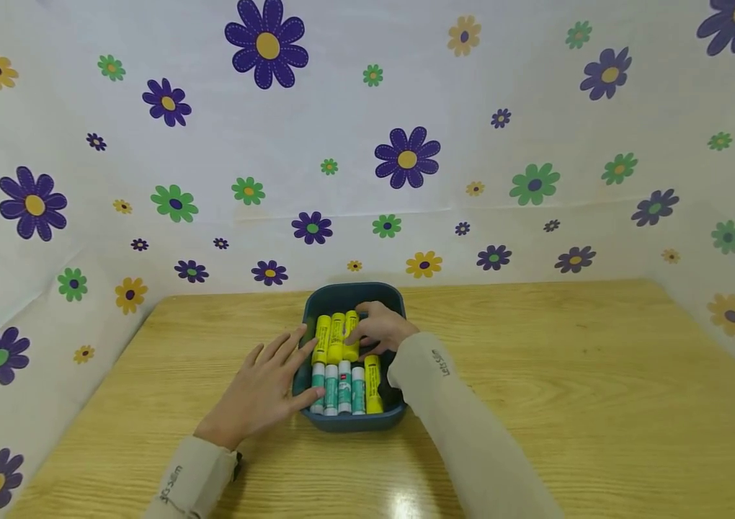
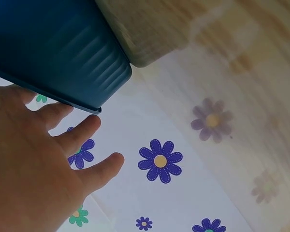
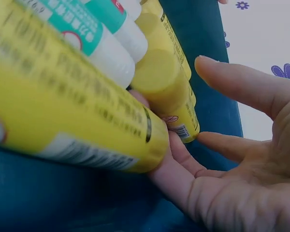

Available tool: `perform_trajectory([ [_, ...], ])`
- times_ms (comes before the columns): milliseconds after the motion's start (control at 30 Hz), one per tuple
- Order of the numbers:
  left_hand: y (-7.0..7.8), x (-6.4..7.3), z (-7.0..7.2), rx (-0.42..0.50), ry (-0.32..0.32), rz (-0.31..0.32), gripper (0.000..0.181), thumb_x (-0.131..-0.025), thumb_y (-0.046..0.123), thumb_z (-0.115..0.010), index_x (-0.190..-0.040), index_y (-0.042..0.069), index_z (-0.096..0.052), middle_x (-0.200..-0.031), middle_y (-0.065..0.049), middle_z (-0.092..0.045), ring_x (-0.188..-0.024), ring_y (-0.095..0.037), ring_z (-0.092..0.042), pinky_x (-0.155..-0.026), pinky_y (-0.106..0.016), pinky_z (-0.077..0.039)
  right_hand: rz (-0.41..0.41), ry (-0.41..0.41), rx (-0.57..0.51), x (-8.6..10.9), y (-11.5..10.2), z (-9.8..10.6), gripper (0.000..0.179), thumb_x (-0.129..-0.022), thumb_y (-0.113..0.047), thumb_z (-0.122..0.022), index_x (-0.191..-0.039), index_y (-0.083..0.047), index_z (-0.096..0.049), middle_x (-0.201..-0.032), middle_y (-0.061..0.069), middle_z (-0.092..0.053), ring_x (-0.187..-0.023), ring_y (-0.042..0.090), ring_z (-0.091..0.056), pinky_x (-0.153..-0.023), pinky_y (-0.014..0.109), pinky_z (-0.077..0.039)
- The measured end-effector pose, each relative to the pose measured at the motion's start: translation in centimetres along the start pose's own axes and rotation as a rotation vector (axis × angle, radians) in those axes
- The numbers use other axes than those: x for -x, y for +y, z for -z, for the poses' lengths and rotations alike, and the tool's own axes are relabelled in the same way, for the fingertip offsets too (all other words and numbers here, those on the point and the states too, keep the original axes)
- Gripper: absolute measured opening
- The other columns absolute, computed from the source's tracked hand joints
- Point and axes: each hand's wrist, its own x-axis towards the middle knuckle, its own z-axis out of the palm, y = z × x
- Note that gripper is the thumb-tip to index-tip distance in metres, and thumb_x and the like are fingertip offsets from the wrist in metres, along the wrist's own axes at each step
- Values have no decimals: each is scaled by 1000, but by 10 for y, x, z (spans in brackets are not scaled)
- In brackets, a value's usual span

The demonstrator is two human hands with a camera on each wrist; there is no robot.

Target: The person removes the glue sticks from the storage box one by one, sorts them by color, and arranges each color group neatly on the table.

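Woodgrain table (image 1: 536, 404), bin (image 2: 63, 53) (ribbed), yellow tubes (image 1: 336, 337)

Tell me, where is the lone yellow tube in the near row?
In the head view, the yellow tube is at the near row's right end inside the blue bin, immediately right of the four teal-and-white tubes.

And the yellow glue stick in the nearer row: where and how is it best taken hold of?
Probably pinch the yellow glue stick across its far end, from above and the right. It lies lengthwise, that end reaching past the teal stick close on its left, and the blue bin leaves a gap on its right.
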Motion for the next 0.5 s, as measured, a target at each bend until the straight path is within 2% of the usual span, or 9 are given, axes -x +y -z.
perform_trajectory([
  [233,0,1,3,2,-15,4,79,-96,59,-56,-156,10,-42,-165,-13,-28,-147,-42,-31,-112,-70,-25,-10,-32,-5,-3,0,-3,92,-88,9,-72,-162,-6,-20,-124,23,-58,-85,30,-67,-76,41,-61],
  [500,0,1,3,-3,-28,17,84,-96,61,-54,-157,6,-38,-165,-13,-28,-147,-41,-30,-113,-68,-25,47,-21,-40,2,-5,2,91,-87,14,-69,-161,-12,-24,-121,22,-56,-77,27,-63,-80,46,-60],
])
